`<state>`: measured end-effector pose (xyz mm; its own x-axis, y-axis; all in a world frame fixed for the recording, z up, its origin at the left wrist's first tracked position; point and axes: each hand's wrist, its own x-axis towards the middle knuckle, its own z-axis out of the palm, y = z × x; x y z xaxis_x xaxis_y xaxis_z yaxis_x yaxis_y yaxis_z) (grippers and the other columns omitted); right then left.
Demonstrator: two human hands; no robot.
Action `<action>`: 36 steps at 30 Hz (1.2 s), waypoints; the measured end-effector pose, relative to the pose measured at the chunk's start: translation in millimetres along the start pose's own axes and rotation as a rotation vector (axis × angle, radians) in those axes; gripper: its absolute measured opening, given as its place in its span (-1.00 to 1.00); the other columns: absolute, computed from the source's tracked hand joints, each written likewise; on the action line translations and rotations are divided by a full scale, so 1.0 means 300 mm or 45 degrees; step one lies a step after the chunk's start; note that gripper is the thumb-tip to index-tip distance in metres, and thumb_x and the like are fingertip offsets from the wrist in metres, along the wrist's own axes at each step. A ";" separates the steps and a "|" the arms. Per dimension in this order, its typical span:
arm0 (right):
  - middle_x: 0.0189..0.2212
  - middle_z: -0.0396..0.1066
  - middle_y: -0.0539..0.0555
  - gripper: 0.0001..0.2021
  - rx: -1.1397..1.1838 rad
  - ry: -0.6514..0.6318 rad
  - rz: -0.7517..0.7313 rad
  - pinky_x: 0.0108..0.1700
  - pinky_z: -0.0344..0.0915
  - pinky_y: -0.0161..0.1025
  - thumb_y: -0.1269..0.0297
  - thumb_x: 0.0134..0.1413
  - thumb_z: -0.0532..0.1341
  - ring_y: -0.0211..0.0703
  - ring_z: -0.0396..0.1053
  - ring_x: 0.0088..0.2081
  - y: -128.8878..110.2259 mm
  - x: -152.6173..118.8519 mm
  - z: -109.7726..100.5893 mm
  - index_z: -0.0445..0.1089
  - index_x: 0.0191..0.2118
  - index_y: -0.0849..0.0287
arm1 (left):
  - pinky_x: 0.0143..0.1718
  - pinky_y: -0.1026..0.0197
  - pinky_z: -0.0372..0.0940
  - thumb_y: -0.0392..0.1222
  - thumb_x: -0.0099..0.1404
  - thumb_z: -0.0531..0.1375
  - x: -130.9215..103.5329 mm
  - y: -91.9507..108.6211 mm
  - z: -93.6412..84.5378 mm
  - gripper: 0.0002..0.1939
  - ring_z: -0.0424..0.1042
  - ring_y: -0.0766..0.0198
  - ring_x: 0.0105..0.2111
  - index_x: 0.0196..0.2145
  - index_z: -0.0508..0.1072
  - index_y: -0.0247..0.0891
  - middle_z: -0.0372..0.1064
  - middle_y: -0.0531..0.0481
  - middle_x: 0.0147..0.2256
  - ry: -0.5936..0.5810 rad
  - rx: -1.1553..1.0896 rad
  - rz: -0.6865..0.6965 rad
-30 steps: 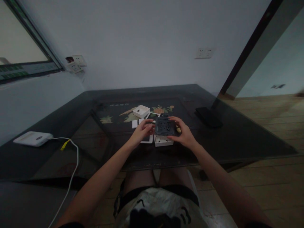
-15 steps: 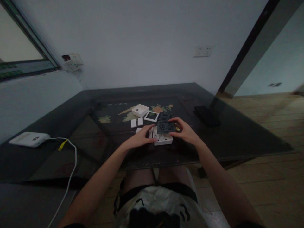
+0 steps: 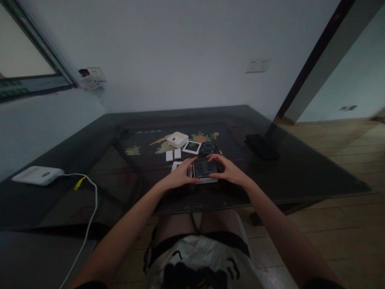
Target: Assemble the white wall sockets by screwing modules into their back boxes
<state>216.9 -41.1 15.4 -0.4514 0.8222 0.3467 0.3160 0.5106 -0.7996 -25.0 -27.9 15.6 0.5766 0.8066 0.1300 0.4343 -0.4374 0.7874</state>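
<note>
A white square box (image 3: 207, 181) sits on the dark table in front of me. My left hand (image 3: 181, 175) grips its left side, thumb at the near corner and fingers at the far one. Over the box's opening lies a black square switch module (image 3: 203, 168), roughly level with the rim. My right hand (image 3: 227, 171) has thumb and fingers closed on the module's right side. A white piece (image 3: 175, 165) shows partly behind my left hand. Beyond are two small white switch buttons (image 3: 173, 155), a white square frame (image 3: 191, 147) and another black module (image 3: 208, 147).
Another white box (image 3: 177, 139) stands farther back. A black flat case (image 3: 262, 146) lies to the right. At the far left, a white device (image 3: 38, 176) trails a white cable (image 3: 96, 194) with a yellow tag. The table's (image 3: 285, 180) near edge is close to my lap.
My right hand has moved left and slightly down with the black switch module, which now covers the box's opening. My left hand stays at the box.
</note>
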 end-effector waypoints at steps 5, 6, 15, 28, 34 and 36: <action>0.08 0.25 0.14 -0.49 -0.043 -0.039 0.014 0.20 0.09 0.07 0.15 -0.13 0.36 0.01 0.20 0.15 0.009 -0.001 -0.004 0.26 -0.01 0.07 | 0.22 -0.09 -0.03 -0.05 -0.07 0.39 -0.002 0.001 -0.001 -0.10 0.11 -0.05 0.18 0.20 0.17 -0.26 0.10 -0.28 0.17 0.012 -0.021 0.020; 0.08 0.25 0.14 -0.47 -0.048 -0.046 0.015 0.20 0.09 0.07 0.15 -0.12 0.36 0.01 0.20 0.15 0.013 -0.002 -0.004 0.25 0.01 0.06 | 0.21 -0.08 -0.02 -0.05 -0.07 0.39 -0.002 0.001 0.000 -0.10 0.11 -0.05 0.17 0.20 0.17 -0.27 0.10 -0.28 0.17 0.011 -0.012 0.023; 0.08 0.27 0.13 -0.45 -0.032 -0.069 0.045 0.19 0.12 0.05 0.17 -0.06 0.32 0.00 0.21 0.15 0.018 -0.009 -0.005 0.23 0.08 0.07 | 0.22 -0.07 -0.01 -0.08 0.03 0.34 -0.002 0.015 0.000 -0.24 0.11 0.00 0.17 0.17 0.20 -0.24 0.08 -0.24 0.16 -0.006 0.060 0.107; 0.16 0.18 0.11 -0.35 0.159 -0.099 0.082 0.22 0.08 0.08 0.21 -0.18 0.39 0.01 0.09 0.23 0.004 -0.012 -0.022 0.22 0.10 0.01 | 0.22 -0.06 0.00 -0.07 0.06 0.33 -0.001 0.008 -0.001 -0.29 0.11 0.01 0.18 0.15 0.23 -0.17 0.10 -0.19 0.15 0.008 0.030 0.135; 0.11 0.21 0.09 -0.37 0.235 -0.097 0.106 0.23 0.10 0.08 0.24 -0.20 0.40 -0.01 0.14 0.20 0.015 -0.016 -0.031 0.24 0.08 0.00 | 0.22 -0.06 0.00 -0.09 0.09 0.30 -0.002 0.017 -0.003 -0.34 0.12 0.03 0.18 0.14 0.25 -0.18 0.12 -0.20 0.16 0.020 0.044 0.120; 0.09 0.22 0.08 -0.38 0.234 -0.083 0.119 0.22 0.11 0.08 0.24 -0.22 0.41 -0.01 0.16 0.18 0.015 -0.016 -0.031 0.26 0.04 0.02 | 0.22 -0.05 0.00 -0.09 0.10 0.29 -0.003 0.021 -0.003 -0.35 0.13 0.04 0.18 0.14 0.25 -0.18 0.12 -0.20 0.16 0.024 0.057 0.117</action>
<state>228.2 -40.4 14.6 -0.4823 0.8428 0.2389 0.2042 0.3734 -0.9049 -23.5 -31.1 21.1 0.6024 0.7694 0.2124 0.4110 -0.5271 0.7438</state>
